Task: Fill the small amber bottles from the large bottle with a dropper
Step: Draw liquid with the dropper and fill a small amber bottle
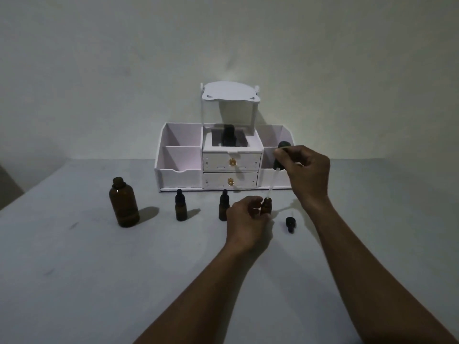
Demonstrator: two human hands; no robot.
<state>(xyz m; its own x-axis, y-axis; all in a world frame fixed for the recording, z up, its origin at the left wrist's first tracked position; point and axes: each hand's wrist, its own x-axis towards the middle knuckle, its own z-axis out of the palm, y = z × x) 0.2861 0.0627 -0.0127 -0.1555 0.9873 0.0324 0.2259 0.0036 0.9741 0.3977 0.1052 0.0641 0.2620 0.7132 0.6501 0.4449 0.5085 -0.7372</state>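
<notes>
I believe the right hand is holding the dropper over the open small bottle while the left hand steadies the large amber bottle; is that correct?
Not quite. In the head view the left hand steadies the open small bottle itself, not the large amber bottle, which stands untouched far to the left. The rest holds: the right hand holds the dropper with its tip at that small bottle's mouth.

Head camera looks forward and down, close over the table (74, 269)

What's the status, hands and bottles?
Left hand steadies the open small bottle. Right hand holds the dropper, tip at that bottle's mouth. Large bottle open, far left. Loose cap beside, nothing blocking.
</notes>
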